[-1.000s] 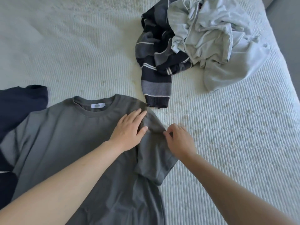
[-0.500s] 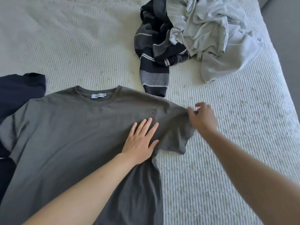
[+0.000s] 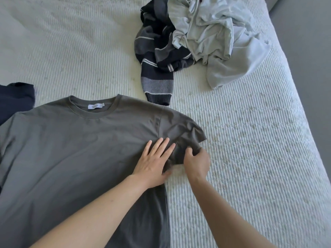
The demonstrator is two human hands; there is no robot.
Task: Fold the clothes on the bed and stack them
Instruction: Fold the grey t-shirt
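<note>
Head camera: a grey T-shirt [image 3: 75, 149] lies spread flat, neck label up, across the near left part of the ribbed white bed [image 3: 250, 158], not yet folded. Judging by the layout, the task is at an early stage: a striped knit sweater [image 3: 157, 56] and a crumpled pale grey garment [image 3: 220, 38] sit heaped together at the far side, unfolded, and a navy garment [image 3: 14, 101] lies partly under the T-shirt's left shoulder; whether it is folded cannot be told. No finished stack is in view. The left hand [image 3: 154, 163] lies flat on the shirt just below the right armpit, fingers straight and spread, pinning the cloth. The right hand [image 3: 197, 161], just beside it, has its fingers curled round the bunched hem of the right sleeve [image 3: 180, 129], apparently straightening it.
</note>
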